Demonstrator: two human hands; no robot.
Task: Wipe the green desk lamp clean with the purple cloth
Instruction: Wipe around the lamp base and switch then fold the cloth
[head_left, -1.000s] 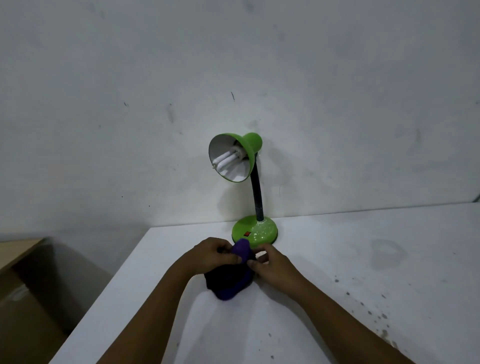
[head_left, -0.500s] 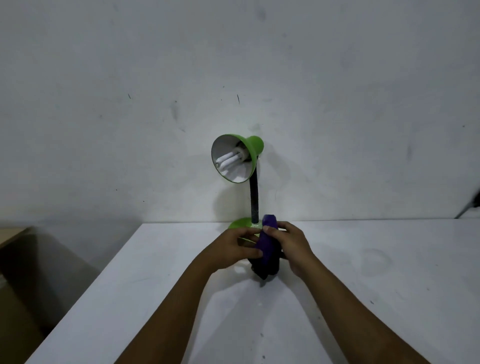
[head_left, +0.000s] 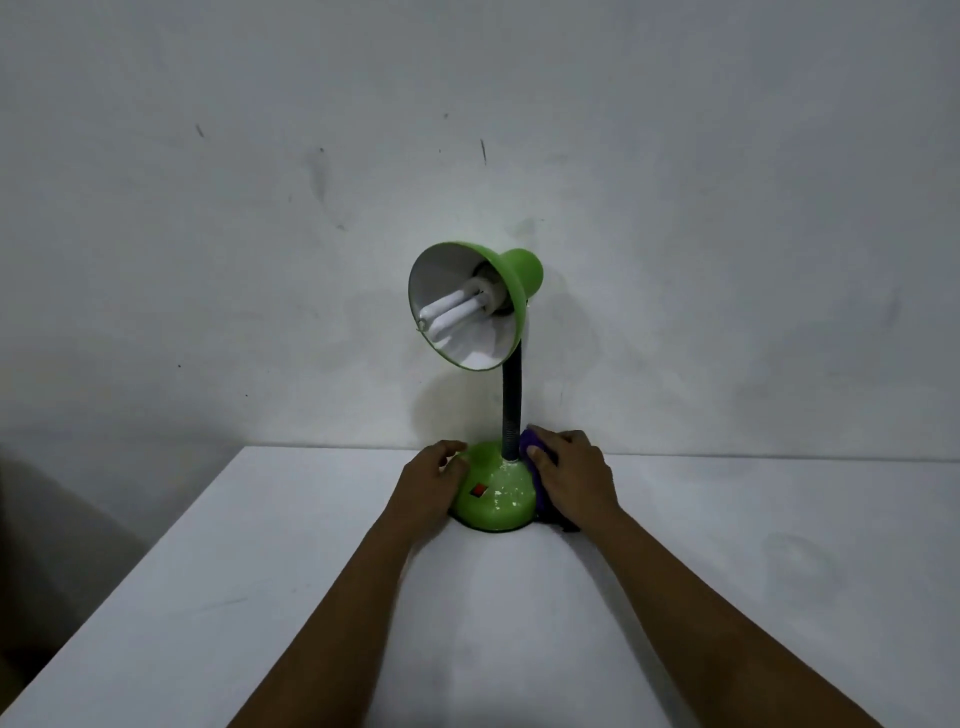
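The left hand (head_left: 434, 480) rests with loosely bent fingers against the left side of the green lamp (head_left: 493, 499) base, steadying it, forearm stretched forward over the white tabletop (head_left: 260, 597). The lamp stands at the tabletop's far edge by the wall (head_left: 208, 208), shade tilted leftward. The right hand (head_left: 571, 475) presses the purple cloth (head_left: 531, 440) against the base's right side, fingers curved over it beside the black neck (head_left: 511, 410).

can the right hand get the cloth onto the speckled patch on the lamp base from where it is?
Probably yes: the right hand presses the purple cloth against the round green lamp base; the white-speckled patch lies uncovered beside it.
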